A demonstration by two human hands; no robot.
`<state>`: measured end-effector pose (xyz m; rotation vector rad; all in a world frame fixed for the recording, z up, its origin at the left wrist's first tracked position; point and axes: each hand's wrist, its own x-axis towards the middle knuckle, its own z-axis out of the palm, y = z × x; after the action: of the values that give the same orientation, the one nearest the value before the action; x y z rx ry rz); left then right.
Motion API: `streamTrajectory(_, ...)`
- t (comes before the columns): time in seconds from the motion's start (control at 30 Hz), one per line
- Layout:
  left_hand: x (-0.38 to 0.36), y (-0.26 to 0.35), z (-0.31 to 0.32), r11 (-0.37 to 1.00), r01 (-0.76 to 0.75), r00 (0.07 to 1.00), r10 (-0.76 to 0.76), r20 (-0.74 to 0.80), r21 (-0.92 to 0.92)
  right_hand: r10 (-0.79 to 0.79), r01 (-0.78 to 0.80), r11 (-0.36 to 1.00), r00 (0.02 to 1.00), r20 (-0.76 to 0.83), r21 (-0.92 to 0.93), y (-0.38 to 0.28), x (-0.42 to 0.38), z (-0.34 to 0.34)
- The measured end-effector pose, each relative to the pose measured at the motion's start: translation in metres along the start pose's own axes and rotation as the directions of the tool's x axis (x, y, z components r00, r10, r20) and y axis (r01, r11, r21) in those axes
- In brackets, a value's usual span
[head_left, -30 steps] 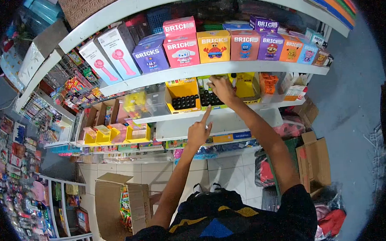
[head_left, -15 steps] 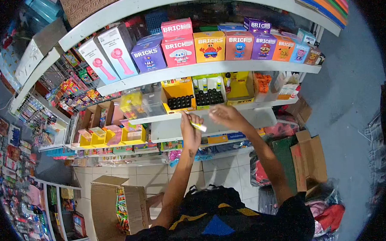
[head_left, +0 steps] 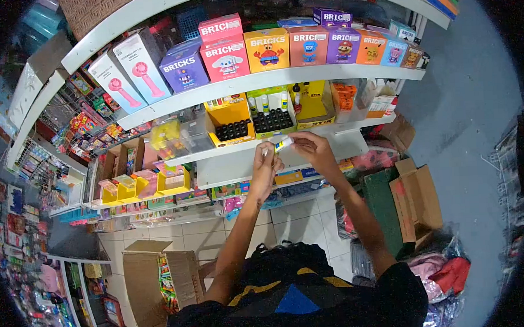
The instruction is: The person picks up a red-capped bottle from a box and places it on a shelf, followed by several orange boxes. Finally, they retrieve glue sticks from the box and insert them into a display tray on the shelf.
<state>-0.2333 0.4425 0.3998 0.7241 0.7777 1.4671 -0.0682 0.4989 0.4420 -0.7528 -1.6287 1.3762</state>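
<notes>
A small white and yellow glue stick (head_left: 283, 144) is held between my two hands, just in front of the middle shelf. My left hand (head_left: 266, 166) grips its lower left end, with the fingers curled. The fingers of my right hand (head_left: 312, 150) pinch its right end. Beyond the hands stand an orange display box (head_left: 231, 117) with rows of black-topped sticks and a green-and-white display box (head_left: 273, 122) with more black tops and several upright white sticks. To their right is a yellow display box (head_left: 315, 110) with a few sticks at its left side.
Colourful BRICKS boxes (head_left: 267, 50) line the upper shelf, beside two fan boxes (head_left: 142, 67). Yellow bins (head_left: 174, 183) sit at lower left. An open carton (head_left: 186, 272) stands on the floor at left, another carton (head_left: 418, 200) at right, near plastic-wrapped goods (head_left: 448, 278).
My right hand has closed on the right end of the glue stick, which now points up to the right. The view has shifted slightly, so the shelves appear further left and higher.
</notes>
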Motion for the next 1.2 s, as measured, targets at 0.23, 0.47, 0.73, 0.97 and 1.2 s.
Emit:
streamTrajectory(0.23, 0.003, -0.001, 0.01, 0.954, -0.257, 0.962, 0.268, -0.053, 0.156, -0.037, 0.038, 0.994, 0.999, 0.015, -0.101, -0.001, 0.012, -0.006)
streamTrajectory(0.47, 0.015, -0.011, -0.004, 0.944, -0.282, 0.954, 0.294, -0.052, 0.17, -0.024, 0.023, 0.993, 1.0, -0.009, -0.118, 0.007, 0.033, -0.002)
streamTrajectory(0.73, 0.019, 0.022, -0.014, 0.066, -0.478, 0.747, 0.554, 0.366, 0.876, -0.263, 0.201, 0.873, 0.961, -0.081, -0.445, -0.002, 0.085, -0.012)
streamTrajectory(0.97, 0.026, 0.013, -0.026, -0.177, -0.245, 0.908, 0.303, 0.29, 0.953, -0.382, 0.313, 0.688, 0.923, 0.04, -0.654, 0.041, 0.147, -0.015)
streamTrajectory(1.2, 0.03, 0.006, -0.033, -0.253, -0.261, 0.879, 0.337, 0.338, 0.932, -0.459, 0.409, 0.552, 0.876, 0.144, -0.727, 0.06, 0.166, -0.009)
